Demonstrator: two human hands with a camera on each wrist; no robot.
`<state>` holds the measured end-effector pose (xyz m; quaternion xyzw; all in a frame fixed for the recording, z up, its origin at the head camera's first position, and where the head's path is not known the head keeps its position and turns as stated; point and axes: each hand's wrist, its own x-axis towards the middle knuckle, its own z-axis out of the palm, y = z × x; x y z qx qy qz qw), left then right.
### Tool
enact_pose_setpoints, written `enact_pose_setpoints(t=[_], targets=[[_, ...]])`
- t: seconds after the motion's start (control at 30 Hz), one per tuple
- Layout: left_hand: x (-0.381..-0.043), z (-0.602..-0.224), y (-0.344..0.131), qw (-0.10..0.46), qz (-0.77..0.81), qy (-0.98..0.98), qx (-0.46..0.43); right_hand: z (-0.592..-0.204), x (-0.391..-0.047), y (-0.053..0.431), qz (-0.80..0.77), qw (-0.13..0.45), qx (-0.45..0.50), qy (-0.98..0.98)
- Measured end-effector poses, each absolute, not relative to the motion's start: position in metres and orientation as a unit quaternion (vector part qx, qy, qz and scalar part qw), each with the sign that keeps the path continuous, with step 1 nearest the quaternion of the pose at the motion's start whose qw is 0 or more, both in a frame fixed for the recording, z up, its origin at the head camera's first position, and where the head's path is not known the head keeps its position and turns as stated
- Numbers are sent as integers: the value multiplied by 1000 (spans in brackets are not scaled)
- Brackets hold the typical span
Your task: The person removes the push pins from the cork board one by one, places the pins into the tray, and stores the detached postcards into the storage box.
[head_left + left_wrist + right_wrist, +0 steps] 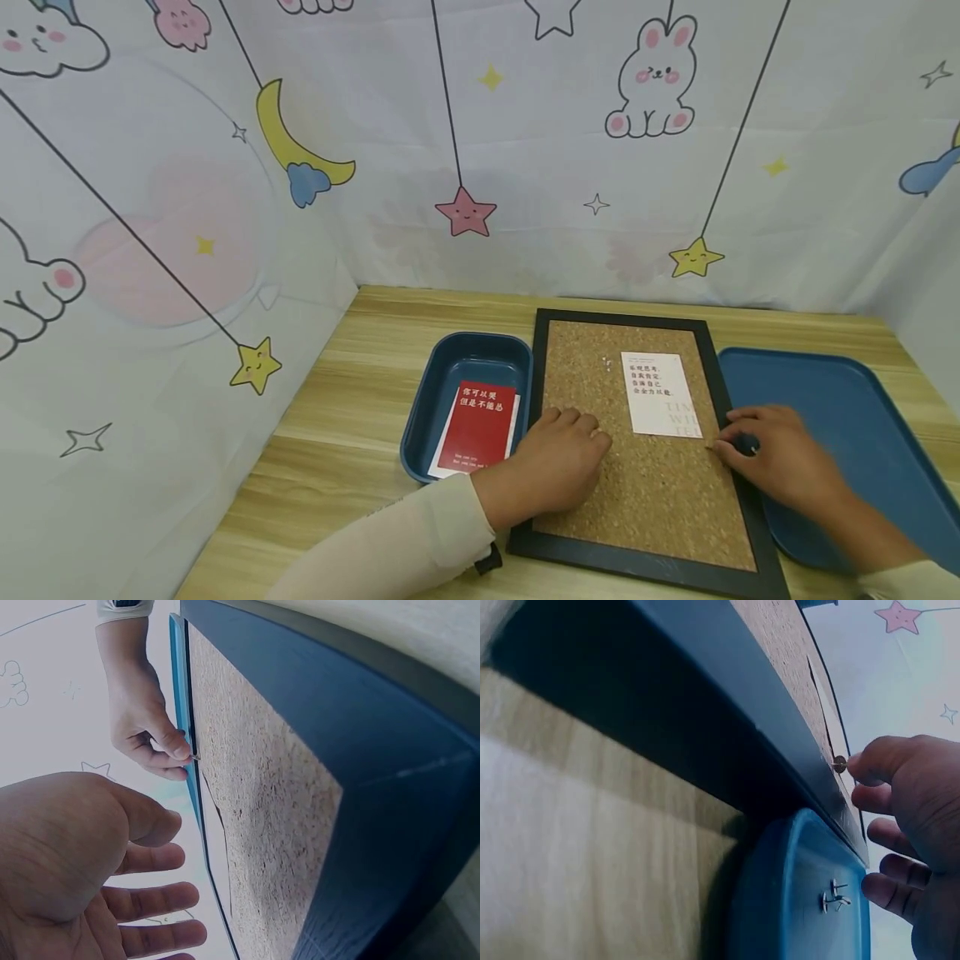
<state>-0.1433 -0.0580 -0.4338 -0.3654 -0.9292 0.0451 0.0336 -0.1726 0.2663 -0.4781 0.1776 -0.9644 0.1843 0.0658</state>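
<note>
A cork board (pixel 645 508) in a black frame lies on the table, with a white printed card (pixel 654 404) on its upper right part. My right hand (pixel 783 454) is at the card's lower right corner. Its thumb and finger pinch a thumbtack (pixel 840 764), whose round brass-coloured head shows in the right wrist view. Over the board's left side, my left hand (pixel 566 458) has relaxed fingers and holds nothing. In the left wrist view those fingers (pixel 154 901) are spread a little, just above the board.
Left of the board stands a blue box (pixel 412 433) holding a red card (pixel 477 425) on top of white ones. A blue tray (pixel 832 392) lies to the right, with several loose thumbtacks (pixel 835 897) in it. Cartoon-printed cloth (pixel 525 125) hangs behind the table.
</note>
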Motion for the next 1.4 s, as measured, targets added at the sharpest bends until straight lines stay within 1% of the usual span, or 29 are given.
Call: enact_pose_setpoints(t=[0.37, 0.67, 0.77, 1.03, 1.23, 1.4], targets=[[-143, -434, -57, 34, 47, -928, -367, -485, -173, 262, 189, 56, 187, -962], [-142, -432, -57, 29, 48, -929, -366, -485, -173, 260, 190, 73, 206, -957], [-142, -433, -57, 29, 48, -929, -367, -484, -174, 261, 195, 87, 206, -955], [-142, -432, -57, 34, 46, -928, -368, -482, -177, 274, 205, 143, 176, -952], [-141, -433, -58, 37, 45, -926, -373, -482, -177, 284, 190, 118, 129, -966], [-142, -434, -57, 39, 44, -925, -376, -483, -178, 287, 181, 127, 121, -968]])
